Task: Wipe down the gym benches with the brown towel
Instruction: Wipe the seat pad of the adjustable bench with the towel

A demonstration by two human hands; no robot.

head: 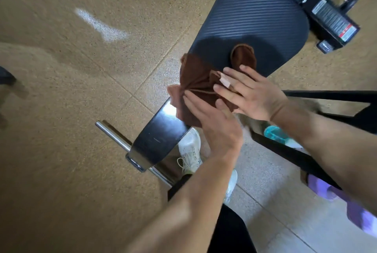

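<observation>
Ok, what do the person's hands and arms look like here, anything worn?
Nothing is worn on either arm as far as the frame shows: no sleeves, gloves, watch or bracelet. The left hand has nothing on it. The right hand has a pale pink adhesive strip wrapped on one of its fingers. No rings are visible.

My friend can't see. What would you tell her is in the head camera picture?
A left hand and right hand press a bunched brown towel against the near end of a black ribbed bench pad, fingers straight. Below are a white shoe and tan floor.
</observation>
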